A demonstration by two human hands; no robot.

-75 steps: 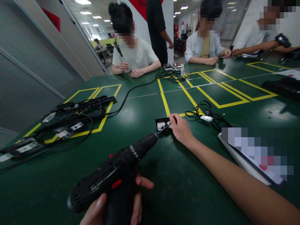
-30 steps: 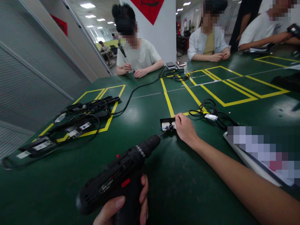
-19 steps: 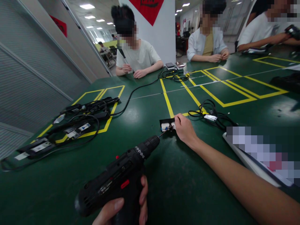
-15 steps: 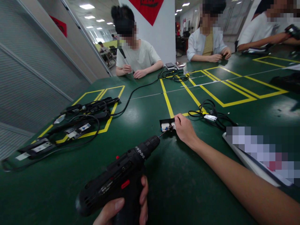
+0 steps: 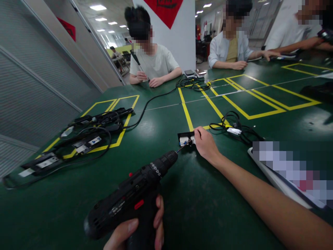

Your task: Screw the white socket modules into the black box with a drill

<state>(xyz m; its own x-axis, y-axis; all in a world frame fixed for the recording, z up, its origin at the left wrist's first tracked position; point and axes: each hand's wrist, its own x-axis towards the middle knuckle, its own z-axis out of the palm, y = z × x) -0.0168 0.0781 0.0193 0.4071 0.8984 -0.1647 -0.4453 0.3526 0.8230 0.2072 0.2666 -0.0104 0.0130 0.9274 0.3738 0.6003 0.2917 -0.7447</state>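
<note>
My left hand [image 5: 135, 227] is closed around the handle of a black cordless drill [image 5: 130, 194] with red buttons. The drill points up and to the right. Its thin bit [image 5: 181, 148] reaches a small black housing with white and blue parts inside [image 5: 183, 140]; whether the tip sits in a screw is too small to tell. My right hand [image 5: 205, 140] pinches the housing's right end and holds it against the green table [image 5: 156, 139]. My fingertips on its far side are hidden.
Black power strips with cords [image 5: 91, 135] lie at the left. A coiled black cable [image 5: 234, 130] is beyond my right hand, and a blurred, white-edged flat object [image 5: 275, 177] lies right. Across the table, a person [image 5: 153, 66] holds a screwdriver; others sit further right.
My hands, the drill and the housing stay almost still. Across the table, the person in the light blue shirt has stretched one arm out to the right.
</note>
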